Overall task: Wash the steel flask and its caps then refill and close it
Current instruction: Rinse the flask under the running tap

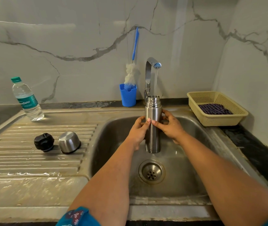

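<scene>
Flask (152, 121) upright between both hands

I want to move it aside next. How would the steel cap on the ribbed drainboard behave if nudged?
The steel cap sits mouth down, so it probably slides rather than rolls. The drainboard looks wet, so it may skid easily. Its smooth sides could slip in wet fingers. It looks rigid and light.

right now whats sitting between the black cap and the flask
In the head view, the steel cup cap stands upside down on the ribbed drainboard, between the black cap and the flask.
</scene>
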Demonstrator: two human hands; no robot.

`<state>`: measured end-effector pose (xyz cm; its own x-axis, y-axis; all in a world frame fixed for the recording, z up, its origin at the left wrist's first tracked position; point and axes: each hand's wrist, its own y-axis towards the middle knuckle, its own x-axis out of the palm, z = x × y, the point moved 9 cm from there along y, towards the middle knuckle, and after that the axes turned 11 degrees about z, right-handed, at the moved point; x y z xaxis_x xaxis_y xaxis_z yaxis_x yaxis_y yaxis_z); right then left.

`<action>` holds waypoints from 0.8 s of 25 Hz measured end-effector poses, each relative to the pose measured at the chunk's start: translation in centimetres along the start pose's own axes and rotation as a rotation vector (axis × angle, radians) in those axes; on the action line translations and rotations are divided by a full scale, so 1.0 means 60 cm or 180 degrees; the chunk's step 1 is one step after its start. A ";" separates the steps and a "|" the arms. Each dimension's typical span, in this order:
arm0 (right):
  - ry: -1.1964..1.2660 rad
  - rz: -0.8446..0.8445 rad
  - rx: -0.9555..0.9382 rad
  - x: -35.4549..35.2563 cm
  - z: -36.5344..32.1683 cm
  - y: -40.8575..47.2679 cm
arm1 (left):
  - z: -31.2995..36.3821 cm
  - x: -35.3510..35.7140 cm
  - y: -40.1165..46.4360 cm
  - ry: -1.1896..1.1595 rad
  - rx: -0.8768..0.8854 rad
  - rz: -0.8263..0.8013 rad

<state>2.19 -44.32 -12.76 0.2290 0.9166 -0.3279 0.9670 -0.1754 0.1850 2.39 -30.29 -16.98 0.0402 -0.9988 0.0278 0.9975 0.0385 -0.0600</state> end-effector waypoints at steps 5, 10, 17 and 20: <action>-0.0150 0.0103 -0.0137 -0.002 -0.007 -0.001 | -0.001 -0.005 0.005 -0.0172 -0.0039 0.0008; -0.0184 0.0132 -0.0145 -0.002 -0.008 -0.002 | 0.001 -0.004 0.004 -0.0232 -0.0043 0.0020; -0.0252 0.0125 -0.0137 -0.003 -0.007 -0.002 | 0.002 -0.002 0.003 -0.0213 -0.0051 0.0010; -0.0259 0.0126 -0.0138 -0.003 -0.008 -0.001 | 0.001 -0.002 0.003 -0.0176 -0.0026 0.0008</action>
<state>2.01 -44.29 -12.26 0.2770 0.8767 -0.3932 0.9516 -0.1935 0.2388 2.58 -30.18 -16.91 0.0460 -0.9955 0.0829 0.9968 0.0403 -0.0683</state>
